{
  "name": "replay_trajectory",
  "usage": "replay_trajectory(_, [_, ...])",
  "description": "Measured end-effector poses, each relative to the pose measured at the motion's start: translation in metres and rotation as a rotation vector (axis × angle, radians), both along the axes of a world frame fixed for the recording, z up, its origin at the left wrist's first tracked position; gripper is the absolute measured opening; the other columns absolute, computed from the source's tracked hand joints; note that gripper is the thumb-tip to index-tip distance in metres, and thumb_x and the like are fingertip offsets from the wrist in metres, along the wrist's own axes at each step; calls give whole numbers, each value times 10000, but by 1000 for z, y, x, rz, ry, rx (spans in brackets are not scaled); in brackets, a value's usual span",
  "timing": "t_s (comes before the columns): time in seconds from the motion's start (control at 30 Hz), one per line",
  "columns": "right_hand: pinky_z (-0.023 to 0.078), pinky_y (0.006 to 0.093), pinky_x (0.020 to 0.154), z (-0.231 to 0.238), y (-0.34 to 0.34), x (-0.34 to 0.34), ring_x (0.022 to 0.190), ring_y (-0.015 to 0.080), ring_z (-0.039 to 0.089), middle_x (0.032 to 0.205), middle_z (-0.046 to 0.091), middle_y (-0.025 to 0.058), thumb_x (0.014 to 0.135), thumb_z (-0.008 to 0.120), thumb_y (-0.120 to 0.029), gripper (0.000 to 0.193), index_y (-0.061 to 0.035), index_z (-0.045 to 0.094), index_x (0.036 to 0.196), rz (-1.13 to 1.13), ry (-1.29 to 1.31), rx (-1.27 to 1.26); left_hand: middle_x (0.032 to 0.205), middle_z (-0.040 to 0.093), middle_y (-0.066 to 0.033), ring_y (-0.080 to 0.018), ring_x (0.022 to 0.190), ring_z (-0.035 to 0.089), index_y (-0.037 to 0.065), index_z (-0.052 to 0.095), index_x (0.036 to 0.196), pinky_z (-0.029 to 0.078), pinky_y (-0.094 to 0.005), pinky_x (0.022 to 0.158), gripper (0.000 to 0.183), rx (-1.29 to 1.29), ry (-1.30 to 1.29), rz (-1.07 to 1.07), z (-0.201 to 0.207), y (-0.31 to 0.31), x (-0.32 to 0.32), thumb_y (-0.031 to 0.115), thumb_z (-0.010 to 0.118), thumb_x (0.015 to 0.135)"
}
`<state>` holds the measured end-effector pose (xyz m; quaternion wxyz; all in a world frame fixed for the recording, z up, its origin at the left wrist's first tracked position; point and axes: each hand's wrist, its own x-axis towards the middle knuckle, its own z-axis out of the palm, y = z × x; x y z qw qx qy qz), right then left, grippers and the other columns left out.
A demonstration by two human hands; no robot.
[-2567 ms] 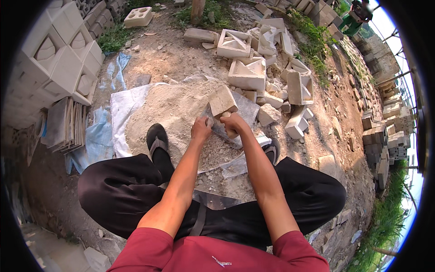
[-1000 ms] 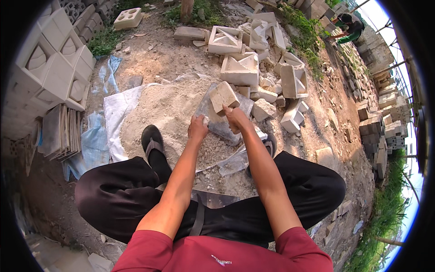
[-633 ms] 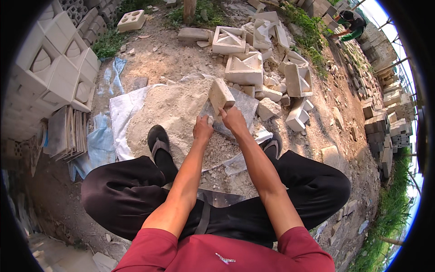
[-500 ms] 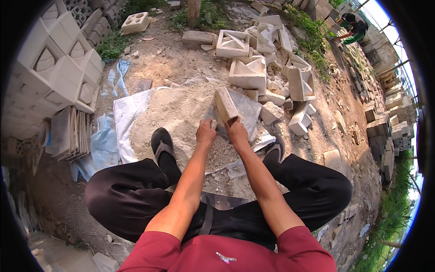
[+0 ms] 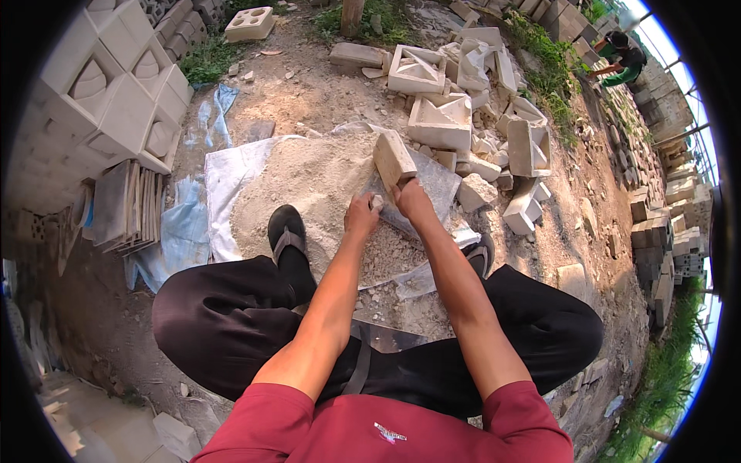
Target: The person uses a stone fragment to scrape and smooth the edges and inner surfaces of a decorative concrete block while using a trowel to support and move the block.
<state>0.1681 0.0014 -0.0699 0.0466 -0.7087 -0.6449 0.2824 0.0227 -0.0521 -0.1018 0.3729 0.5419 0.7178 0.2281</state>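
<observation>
My right hand [image 5: 414, 202] is closed around the near end of a pale rectangular block [image 5: 394, 158], which it holds tilted up over a grey sheet [image 5: 432, 184]. Whether the block has a handle is hidden by the fingers. Just left of it, my left hand [image 5: 361, 215] is closed on a small pale stone chunk [image 5: 376, 202]. Under both hands spreads a heap of crushed, sandy rubble [image 5: 301, 181] on a white sack sheet [image 5: 225, 224]. My feet rest on either side of it.
Broken moulded blocks [image 5: 441, 119] and rubble pile up beyond my right hand. Patterned blocks [image 5: 100, 85] stand stacked at left, above leaning thin boards [image 5: 127, 204]. A blue plastic sheet [image 5: 185, 231] lies near them. Far right, another person [image 5: 621, 62] bends beside block rows.
The block has risen slightly and moved away from me with my right hand. My left hand keeps hold of the stone chunk. The whole view has shifted a little.
</observation>
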Motion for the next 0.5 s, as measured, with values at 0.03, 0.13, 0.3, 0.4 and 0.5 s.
replay_trajectory(0.03, [534, 464, 777, 21, 21, -1, 907, 434, 652, 985, 635, 331, 908, 544, -484, 683, 148, 457, 1154, 35, 57, -115, 1131, 585, -186, -341, 1082, 574, 96, 620, 1212, 461, -406, 940, 443, 19, 12, 2, 0, 3, -2, 208, 712, 793])
replay_trajectory(0.13, [527, 477, 771, 64, 31, -27, 911, 446, 643, 993, 627, 345, 916, 534, -478, 656, 151, 502, 1101, -37, 145, -311, 1131, 594, -181, -334, 1054, 591, 109, 640, 1189, 478, -405, 914, 416, 34, 18, 44, -11, -1, -18, 187, 713, 787])
replay_trajectory(0.3, [534, 480, 749, -11, -1, -18, 890, 437, 653, 951, 636, 336, 910, 555, -463, 644, 128, 441, 1139, 10, -58, 202, 1095, 608, -185, -337, 1022, 604, 115, 653, 1177, 488, -404, 897, 397, 76, 13, -1, -8, 12, 1, 175, 699, 787])
replay_trajectory(0.4, [536, 477, 724, 5, 21, -13, 844, 434, 659, 868, 644, 321, 915, 547, -467, 621, 114, 461, 1119, 99, 0, 31, 1079, 615, -190, -343, 1027, 602, 117, 657, 1174, 487, -406, 899, 401, 18, 30, 4, -4, 13, -4, 156, 683, 776])
replay_trajectory(0.5, [528, 492, 665, 53, 57, -23, 786, 435, 663, 815, 647, 312, 920, 541, -474, 635, 132, 490, 1103, 15, 135, -467, 1102, 607, -195, -343, 1054, 592, 116, 656, 1178, 481, -407, 911, 414, 52, 1, 19, -9, 9, -16, 153, 674, 766])
